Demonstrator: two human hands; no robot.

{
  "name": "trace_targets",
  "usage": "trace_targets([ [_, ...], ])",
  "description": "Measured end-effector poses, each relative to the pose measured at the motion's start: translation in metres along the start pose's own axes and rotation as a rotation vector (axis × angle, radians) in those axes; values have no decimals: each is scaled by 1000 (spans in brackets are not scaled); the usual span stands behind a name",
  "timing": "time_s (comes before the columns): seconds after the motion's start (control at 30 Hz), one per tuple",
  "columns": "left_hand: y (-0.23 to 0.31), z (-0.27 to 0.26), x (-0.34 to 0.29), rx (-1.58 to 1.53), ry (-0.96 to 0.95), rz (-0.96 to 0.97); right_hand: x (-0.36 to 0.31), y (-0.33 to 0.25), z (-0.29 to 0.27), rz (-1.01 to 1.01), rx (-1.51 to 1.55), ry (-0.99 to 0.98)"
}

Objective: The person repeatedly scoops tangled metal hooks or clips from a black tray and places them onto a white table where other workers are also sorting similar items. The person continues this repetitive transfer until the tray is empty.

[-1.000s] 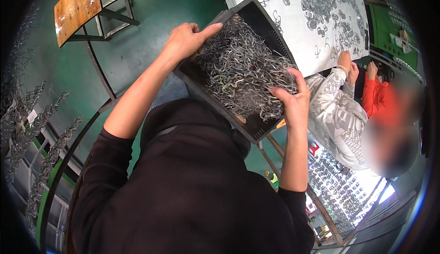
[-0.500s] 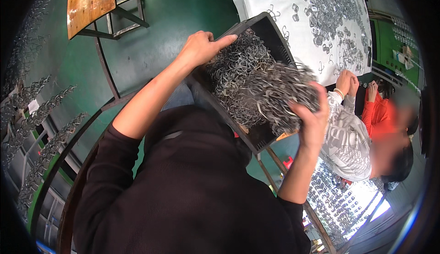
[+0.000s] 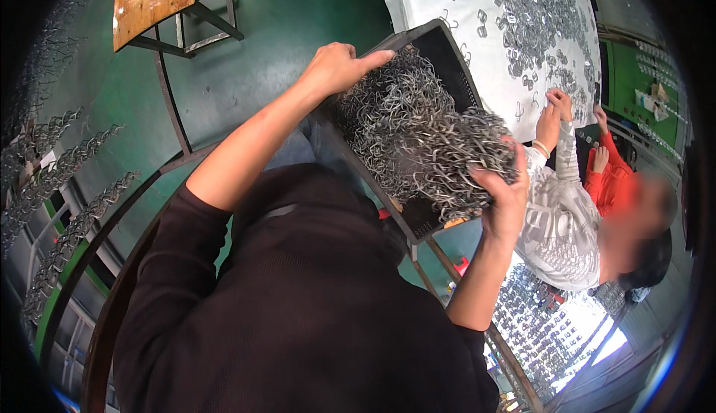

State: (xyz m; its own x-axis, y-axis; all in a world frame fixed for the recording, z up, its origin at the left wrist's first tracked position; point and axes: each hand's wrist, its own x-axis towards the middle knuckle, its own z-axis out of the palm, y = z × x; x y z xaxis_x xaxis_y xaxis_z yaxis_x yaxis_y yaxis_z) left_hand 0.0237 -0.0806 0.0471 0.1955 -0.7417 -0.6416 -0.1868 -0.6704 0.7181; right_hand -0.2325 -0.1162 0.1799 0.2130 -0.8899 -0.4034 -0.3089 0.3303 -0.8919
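Note:
A black plastic crate (image 3: 441, 54) sits tilted in front of me, heaped with small bent metal hooks (image 3: 399, 100). My left hand (image 3: 334, 70) is closed over its upper left rim, thumb lying along the edge. At the crate's right side, my right hand (image 3: 507, 203) grasps a big tangled clump of metal hooks (image 3: 466, 156), thumb on the near side and fingers mostly behind. The clump overlaps the heap and the crate's right edge. Beneath it, a bare bit of the crate's floor shows at the lower corner.
A white-covered table (image 3: 492, 85) at upper right carries many metal pieces. Two co-workers, in a grey patterned top (image 3: 559, 219) and an orange top (image 3: 615, 182), sit to my right. A wooden stool (image 3: 153, 3) stands at upper left; racks of hooks (image 3: 82, 212) line the left.
The clump in my right hand has shifted slightly left and down and looks less blurred. My left hand keeps its place on the rim. The co-workers' hands have moved.

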Motion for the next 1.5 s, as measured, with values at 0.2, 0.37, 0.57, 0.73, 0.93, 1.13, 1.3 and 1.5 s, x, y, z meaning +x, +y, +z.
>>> trace_targets([
  [0.2, 0, 2, -3, -1, 50, 44, 4, 9, 14, 55, -29, -24],
  [0.37, -2, -1, -3, -25, -40, 8, -20, -2, -10, -27, 146, 13],
  [0.57, -3, 2, -1, 3, 9, 39, -20, 9, -9, -27, 165, 47],
  [0.73, -4, 3, 1, -11, 14, 55, 7, 23, 6, -3, 100, 35],
  [0.93, -27, 19, 22, 25, 214, 164, -17, -18, -23, -167, 193, -48],
  [1.13, -22, 26, 28, 12, 171, 179, 4, 5, -10, -44, 190, 27],
  [1.3, -11, 9, 39, 115, 154, 192, 24, 16, 7, -69, 165, -2],
  [1.5, -16, 6, 36, -11, 103, 157, -8, -34, -5, -83, 275, 9],
])
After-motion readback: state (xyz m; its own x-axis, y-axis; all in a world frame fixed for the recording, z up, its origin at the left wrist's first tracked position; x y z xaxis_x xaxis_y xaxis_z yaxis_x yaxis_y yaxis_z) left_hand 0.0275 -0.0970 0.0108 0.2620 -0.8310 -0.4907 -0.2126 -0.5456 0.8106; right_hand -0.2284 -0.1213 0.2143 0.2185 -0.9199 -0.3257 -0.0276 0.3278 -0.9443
